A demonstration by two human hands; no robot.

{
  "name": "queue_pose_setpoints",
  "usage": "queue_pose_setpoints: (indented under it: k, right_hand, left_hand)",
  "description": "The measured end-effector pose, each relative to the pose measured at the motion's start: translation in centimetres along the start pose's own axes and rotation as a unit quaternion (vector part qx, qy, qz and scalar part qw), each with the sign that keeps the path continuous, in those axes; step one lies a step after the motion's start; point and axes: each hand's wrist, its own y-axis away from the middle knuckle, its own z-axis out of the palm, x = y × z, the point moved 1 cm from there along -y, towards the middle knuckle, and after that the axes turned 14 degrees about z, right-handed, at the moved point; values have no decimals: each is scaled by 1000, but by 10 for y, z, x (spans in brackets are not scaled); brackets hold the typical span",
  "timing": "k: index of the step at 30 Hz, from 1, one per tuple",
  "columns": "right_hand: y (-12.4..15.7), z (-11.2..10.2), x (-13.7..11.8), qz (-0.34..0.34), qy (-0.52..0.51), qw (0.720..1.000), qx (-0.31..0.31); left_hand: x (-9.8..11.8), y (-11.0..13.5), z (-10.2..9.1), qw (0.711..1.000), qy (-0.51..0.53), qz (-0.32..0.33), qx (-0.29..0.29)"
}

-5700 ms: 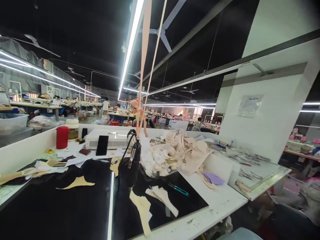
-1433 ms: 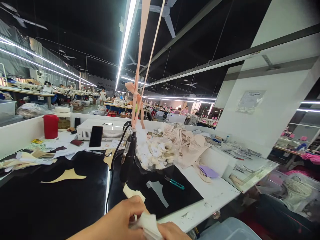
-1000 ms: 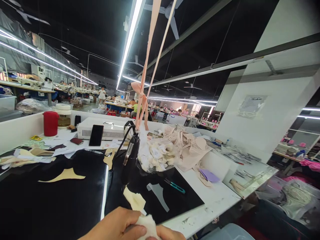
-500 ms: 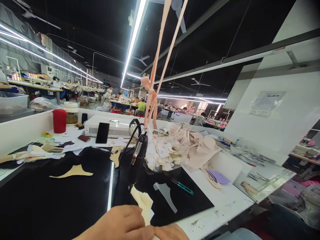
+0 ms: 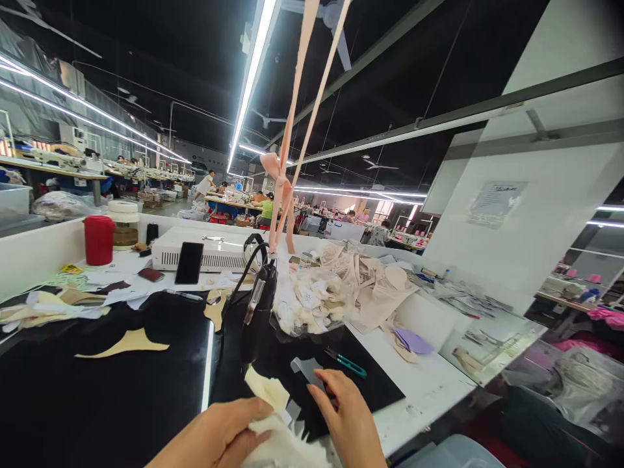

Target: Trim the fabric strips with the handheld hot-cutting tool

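My left hand (image 5: 221, 434) is at the bottom edge, its fingers curled round a piece of white fabric (image 5: 280, 445) lying on the black work surface (image 5: 121, 390). My right hand (image 5: 348, 419) rests just to the right with its fingers stretched forward onto the black surface, touching the white fabric's edge. A cream cut piece (image 5: 266, 390) lies just beyond both hands. A grey cut piece (image 5: 305, 369) is by my right fingertips. Green-handled snips (image 5: 347, 363) lie a little further right.
A black hanging tool (image 5: 256, 305) on pink ribbon (image 5: 283, 188) hangs over the table's middle. Behind it sits a clear bag of beige pieces (image 5: 309, 302) and loose beige fabric (image 5: 375, 286). A white box (image 5: 202, 253), phone (image 5: 189, 263) and red cup (image 5: 99, 240) stand at the back left.
My hands came into view holding the white fabric. Since half a second ago my right hand has let go of it and reached forward with fingers spread; the fabric now lies on the table.
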Motion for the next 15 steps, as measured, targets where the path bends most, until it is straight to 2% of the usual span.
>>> queue_pose_setpoints:
  k: [5, 8, 12, 15]
  right_hand:
    - [-16, 28, 4, -20, 69, 997, 17]
    - [-14, 28, 5, -19, 71, 997, 10]
    - [-1, -6, 20, 7, 33, 999, -10]
    - [15, -40, 39, 60, 9, 998, -4]
  left_hand:
    - [-1, -6, -1, 999, 20, -4, -28]
    - [-1, -17, -1, 998, 50, -16, -41]
    - [6, -48, 8, 992, 106, -53, -38]
    - [5, -81, 21, 988, 123, -55, -79]
